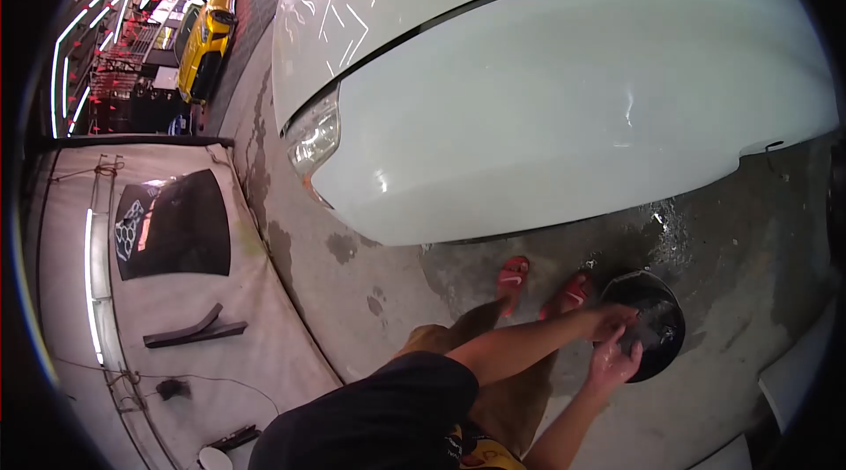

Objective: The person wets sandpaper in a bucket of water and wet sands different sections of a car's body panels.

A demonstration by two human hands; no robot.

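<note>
My left hand (612, 321) reaches over a black bucket (677, 342) on the floor, and its fingers are partly blurred, so I cannot tell their grip. Just below it, at the bucket's near rim, is my right hand (614, 362). Its wet fingers are bent but apart, with nothing visible in them. Dark water (654, 322) with some splashing or foam shows inside the bucket. A large white car (546, 109) stands in front of me, its headlight (315, 142) at the left. My feet in red sandals (567, 294) are beside the bucket.
Water (667, 232) wets the concrete floor between car and bucket. A pale sheet (194, 303) at the left has a dark panel (176, 223) and dark strips (196, 331) against it. Farther off is a yellow car (205, 43). White panels (802, 364) lie at lower right.
</note>
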